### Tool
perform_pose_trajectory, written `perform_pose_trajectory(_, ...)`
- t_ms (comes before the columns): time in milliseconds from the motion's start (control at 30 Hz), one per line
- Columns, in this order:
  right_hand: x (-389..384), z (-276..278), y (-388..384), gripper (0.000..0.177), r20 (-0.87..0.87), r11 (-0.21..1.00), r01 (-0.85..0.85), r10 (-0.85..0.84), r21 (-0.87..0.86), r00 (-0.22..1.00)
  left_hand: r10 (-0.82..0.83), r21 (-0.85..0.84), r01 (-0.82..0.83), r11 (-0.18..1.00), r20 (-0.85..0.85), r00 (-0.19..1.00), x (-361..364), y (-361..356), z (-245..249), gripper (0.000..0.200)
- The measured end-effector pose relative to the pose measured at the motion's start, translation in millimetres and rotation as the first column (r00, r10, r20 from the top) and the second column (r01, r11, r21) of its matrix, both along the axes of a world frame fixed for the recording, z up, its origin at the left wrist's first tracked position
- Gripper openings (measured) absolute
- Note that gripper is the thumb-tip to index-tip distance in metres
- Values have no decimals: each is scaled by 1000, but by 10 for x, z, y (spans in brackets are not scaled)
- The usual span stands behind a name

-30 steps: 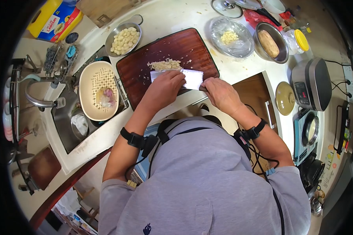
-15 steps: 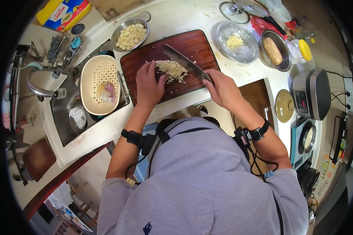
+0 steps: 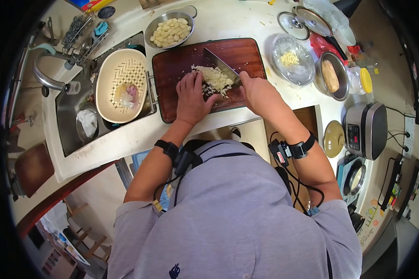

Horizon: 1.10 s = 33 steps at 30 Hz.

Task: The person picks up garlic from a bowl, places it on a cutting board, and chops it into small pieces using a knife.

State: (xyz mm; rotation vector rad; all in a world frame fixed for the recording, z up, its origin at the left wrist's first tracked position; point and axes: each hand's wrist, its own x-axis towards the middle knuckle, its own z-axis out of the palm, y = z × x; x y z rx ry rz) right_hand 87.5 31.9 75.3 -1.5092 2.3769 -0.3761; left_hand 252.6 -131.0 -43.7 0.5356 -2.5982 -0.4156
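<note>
My right hand (image 3: 260,95) grips the handle of a broad kitchen knife (image 3: 224,66), its blade slanting up and left along the far right side of a pile of chopped garlic (image 3: 213,80). The pile lies on a dark red-brown cutting board (image 3: 168,65), with small bits scattered around it. At the pile's left edge rests my left hand (image 3: 192,100), palm down, fingers together and stretched out, thumb apart near the garlic's lower side. Just beyond the board's far left corner is a metal bowl (image 3: 147,34) of peeled garlic cloves (image 3: 171,31).
A cream colander (image 3: 108,67) with garlic skins sits over the sink (image 3: 63,132) on the left. To the right are a plastic-lined bowl (image 3: 302,72) holding chopped garlic, a metal bowl (image 3: 318,83) with a long tan vegetable (image 3: 331,76), pot lids (image 3: 293,26) and a cooker (image 3: 376,131).
The knife has come in against the far right side of the garlic pile, its angle steeper. My left hand has lowered beside the pile. The whole view has shifted slightly.
</note>
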Motion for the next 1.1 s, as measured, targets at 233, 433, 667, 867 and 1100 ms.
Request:
perform_pose_trajectory(233, 49, -430, 137, 19, 88, 995, 87, -82, -56, 993, -12, -4, 12, 1000, -1, 1000, -13, 15, 30, 92)
perform_pose_trajectory(433, -103, -109, -3, 19, 67, 1000, 2, -1, -21, 998, -4, 5, 4, 1000, 13, 1000, -18, 24, 36, 91)
perform_pose_trajectory(667, 159, -420, 88, 19, 91, 991, 98, -89, -90, 992, 1, -15, -1, 1000, -2, 1000, -17, 12, 11, 90)
perform_pose_trajectory(867, -110, -124, 20, 20, 76, 999, 20, -22, 27, 997, 6, 12, -6, 1000, -3, 1000, -11, 26, 38, 89)
perform_pose_trajectory(1100, 20, -324, 47, 20, 100, 993, 104, -97, -61, 990, 6, 36, -6, 999, 14, 1000, 18, 57, 47, 88)
